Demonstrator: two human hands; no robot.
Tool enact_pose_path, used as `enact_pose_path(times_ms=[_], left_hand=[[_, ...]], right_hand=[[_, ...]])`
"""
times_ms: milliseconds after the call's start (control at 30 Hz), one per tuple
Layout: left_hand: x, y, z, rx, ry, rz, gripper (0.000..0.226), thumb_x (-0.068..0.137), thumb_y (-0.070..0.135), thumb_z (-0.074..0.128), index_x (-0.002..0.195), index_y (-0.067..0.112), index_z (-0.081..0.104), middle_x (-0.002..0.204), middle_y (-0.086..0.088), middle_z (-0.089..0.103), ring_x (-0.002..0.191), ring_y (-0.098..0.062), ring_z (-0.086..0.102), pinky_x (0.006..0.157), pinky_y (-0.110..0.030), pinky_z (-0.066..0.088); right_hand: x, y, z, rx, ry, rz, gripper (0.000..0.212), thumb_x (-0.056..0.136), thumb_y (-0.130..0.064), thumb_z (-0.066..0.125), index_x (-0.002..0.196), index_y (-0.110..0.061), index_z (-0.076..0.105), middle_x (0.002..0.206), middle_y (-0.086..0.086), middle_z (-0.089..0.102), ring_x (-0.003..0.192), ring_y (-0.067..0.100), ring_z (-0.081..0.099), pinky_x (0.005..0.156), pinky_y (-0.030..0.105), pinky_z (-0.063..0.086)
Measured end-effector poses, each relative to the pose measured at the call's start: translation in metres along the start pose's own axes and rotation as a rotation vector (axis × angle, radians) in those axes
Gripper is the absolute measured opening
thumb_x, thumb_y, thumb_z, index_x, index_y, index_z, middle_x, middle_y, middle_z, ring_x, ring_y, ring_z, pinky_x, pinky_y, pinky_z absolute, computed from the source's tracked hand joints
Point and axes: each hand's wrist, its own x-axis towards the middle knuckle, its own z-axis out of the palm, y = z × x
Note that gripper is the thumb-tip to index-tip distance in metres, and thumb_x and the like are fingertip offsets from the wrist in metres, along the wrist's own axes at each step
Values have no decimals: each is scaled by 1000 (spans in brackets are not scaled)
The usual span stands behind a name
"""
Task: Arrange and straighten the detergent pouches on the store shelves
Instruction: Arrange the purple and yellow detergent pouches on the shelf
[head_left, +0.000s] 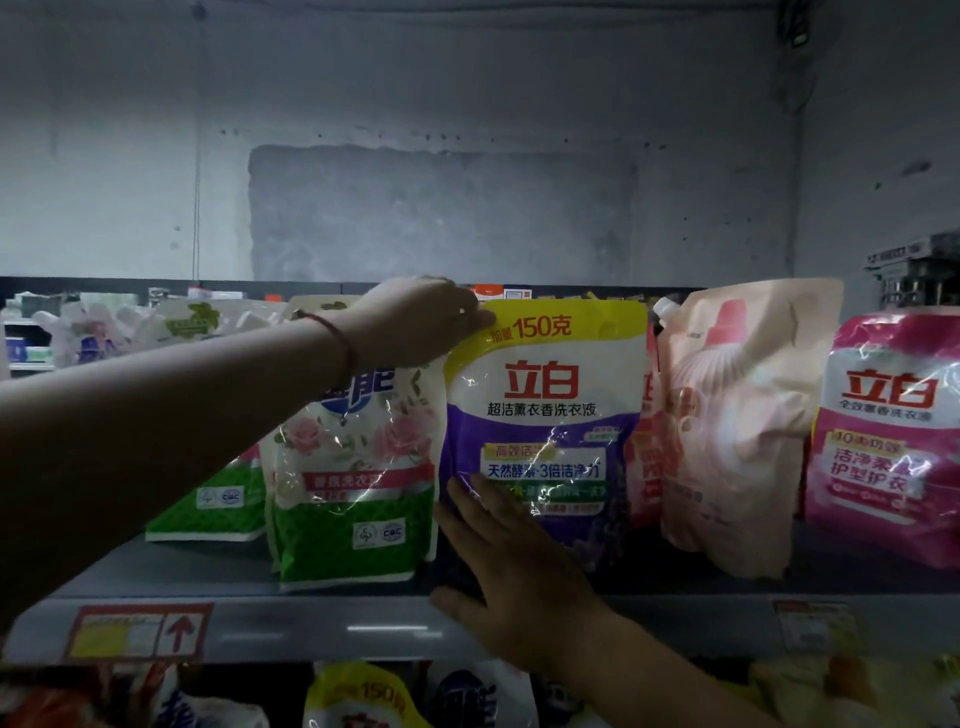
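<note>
Purple pouch (540, 426): my left hand (415, 322) pinched its top corner; right hand (514, 566), fingers flat below, pressed it upright.

On the shelf (218, 621) the middle pouch (545, 415) is flanked by a rose-printed pouch (358, 483) at left and a spouted pouch (737, 415) at right

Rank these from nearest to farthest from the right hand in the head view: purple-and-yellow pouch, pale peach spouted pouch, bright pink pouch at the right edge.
1. Purple-and-yellow pouch: under the right hand, touching.
2. Pale peach spouted pouch: farther right, leaning.
3. Bright pink pouch: far right edge.
</note>
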Motion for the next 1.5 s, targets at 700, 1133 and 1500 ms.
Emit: enact_pose_path(times_ms=[700,1133,1500], left_hand=[[-166,37,54,50,-193,-63,80,86,69,21,155,27,18,157,-4,32,145,-27,30,118,-45,29],[-106,172,74,30,-116,141,81,81,69,19,136,24,57,130,-8,63,117,-31,60,95,-47,51],[-6,339,109,63,-64,207,69,80,63,37,126,20,64,124,-14,67,110,-35,66,85,-47,56]], right_hand=[[-51,-31,-108,-176,-247,481,72,93,-54,54,153,-33,22,162,-6,18,147,15,18,117,33,22],[-149,49,-151,-258,-197,719,71,92,-53,55,151,-25,27,154,0,32,142,22,29,114,38,29],[-254,207,-185,-141,-65,754,70,89,-52,60,148,-27,32,146,-4,42,131,19,42,107,41,39]])
